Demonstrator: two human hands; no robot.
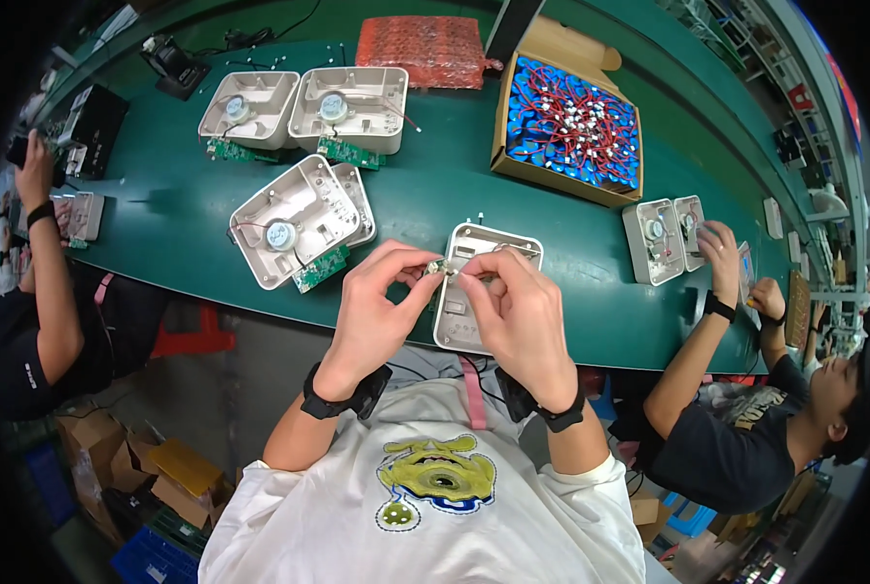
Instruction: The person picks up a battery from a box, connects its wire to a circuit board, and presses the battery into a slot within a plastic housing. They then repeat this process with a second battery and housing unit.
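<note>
My left hand (381, 297) and my right hand (525, 310) meet in front of me, thumbs and forefingers pinched. Between the left fingertips is a small green circuit board (436, 267), mostly covered by them. The right fingertips grip a small pale piece beside it, too small to make out. Below both hands a light grey plastic housing (460, 329) lies open on the green table, partly hidden by my right hand. To the left stands another open housing (316, 200) with a round speaker (280, 236) inside and a green circuit board (322, 269) at its edge.
Two more housings (349, 136) with circuit boards stand at the back left. A red bubble-wrap bundle (421, 51) and a cardboard box (569, 185) of blue battery cells with red leads lie behind. Co-workers' hands (719, 255) work beside housings (652, 243) at the right; another person (55, 292) sits left.
</note>
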